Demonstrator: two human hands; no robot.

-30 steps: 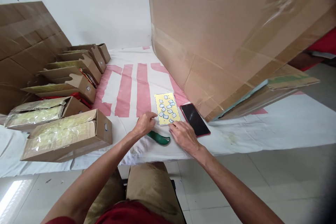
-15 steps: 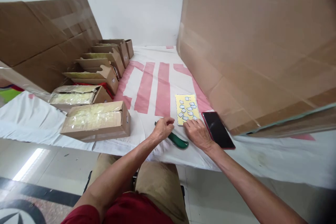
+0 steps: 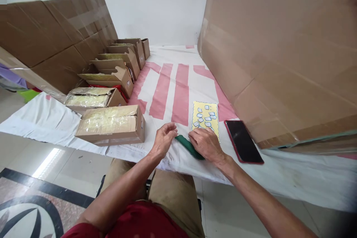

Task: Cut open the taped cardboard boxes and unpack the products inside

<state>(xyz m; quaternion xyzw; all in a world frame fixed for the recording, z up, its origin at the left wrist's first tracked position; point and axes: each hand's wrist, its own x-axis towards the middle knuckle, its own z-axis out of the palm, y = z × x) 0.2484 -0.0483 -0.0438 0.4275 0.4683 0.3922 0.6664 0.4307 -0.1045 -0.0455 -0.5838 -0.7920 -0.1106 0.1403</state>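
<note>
A slim green case (image 3: 188, 145) with a toothed, zip-like edge lies slantwise near the table's front edge. At its upper left end is my left hand (image 3: 164, 139), fingers curled together in a pinch; whatever is between them is too small to make out. My right hand (image 3: 206, 143) has its fingers bent down against the case's right side and over the lower part of a yellow card (image 3: 205, 113). Its fingertips are partly hidden. Small white, blue-edged shapes are printed on the card, which lies flat under that hand.
A dark-screened phone (image 3: 242, 141) in a red cover lies right of my right hand. Several cardboard boxes (image 3: 111, 124) line the left side. Tall cardboard panels stand at the left and right (image 3: 284, 59). A white cloth with pink strips (image 3: 181, 96) covers the table.
My right hand has come down and left from the card's lower edge onto the green case. My left hand has drawn back to the case's end. The view has shifted slightly left.
</note>
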